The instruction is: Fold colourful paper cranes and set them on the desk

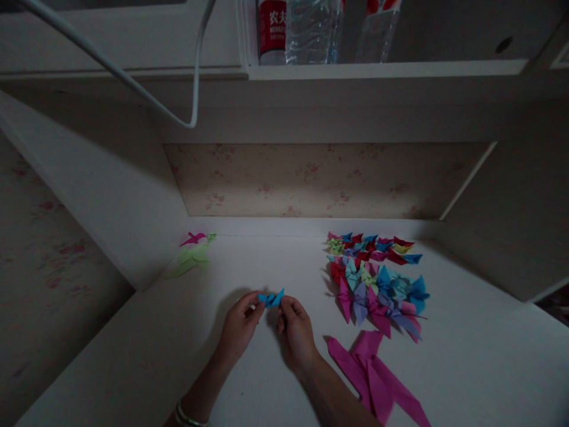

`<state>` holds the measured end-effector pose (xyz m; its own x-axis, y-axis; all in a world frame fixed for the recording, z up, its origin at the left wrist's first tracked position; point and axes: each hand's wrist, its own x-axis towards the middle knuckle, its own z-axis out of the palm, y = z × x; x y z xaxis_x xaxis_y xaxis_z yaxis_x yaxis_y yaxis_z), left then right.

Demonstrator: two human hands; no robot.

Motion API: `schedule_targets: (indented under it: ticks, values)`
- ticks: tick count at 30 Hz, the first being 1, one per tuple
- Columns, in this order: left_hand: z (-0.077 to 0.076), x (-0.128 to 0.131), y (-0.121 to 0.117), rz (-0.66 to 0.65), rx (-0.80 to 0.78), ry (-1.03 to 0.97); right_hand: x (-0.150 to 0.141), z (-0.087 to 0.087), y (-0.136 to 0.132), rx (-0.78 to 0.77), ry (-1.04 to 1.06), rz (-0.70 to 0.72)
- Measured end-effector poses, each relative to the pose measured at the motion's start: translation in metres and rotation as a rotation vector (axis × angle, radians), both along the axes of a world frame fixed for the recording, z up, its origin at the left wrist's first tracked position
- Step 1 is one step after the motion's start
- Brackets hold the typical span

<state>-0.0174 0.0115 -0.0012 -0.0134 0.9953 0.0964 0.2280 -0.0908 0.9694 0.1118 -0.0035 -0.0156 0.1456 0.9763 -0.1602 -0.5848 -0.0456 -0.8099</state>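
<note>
A small folded blue paper piece is held up over the near middle of the white table, stretched between two bare hands. The left hand pinches its left end between thumb and fingers; the right hand pinches its right end the same way. A bracelet circles the left wrist. Just right of the right forearm lies a large magenta paper figure. Beyond that, on the right, sit rows of small folded paper figures in red, blue, purple, pink and green. Over at the far left are a pink figure and a pale green figure, close together. Bottles stand on the shelf above.
</note>
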Motion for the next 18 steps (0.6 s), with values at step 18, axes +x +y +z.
schedule_targets:
  ticks: [18]
  values:
    - [0.009, 0.046, 0.12, -0.1, -0.003, 0.281, -0.018, 0.005, -0.007, 0.046, -0.147, 0.115]
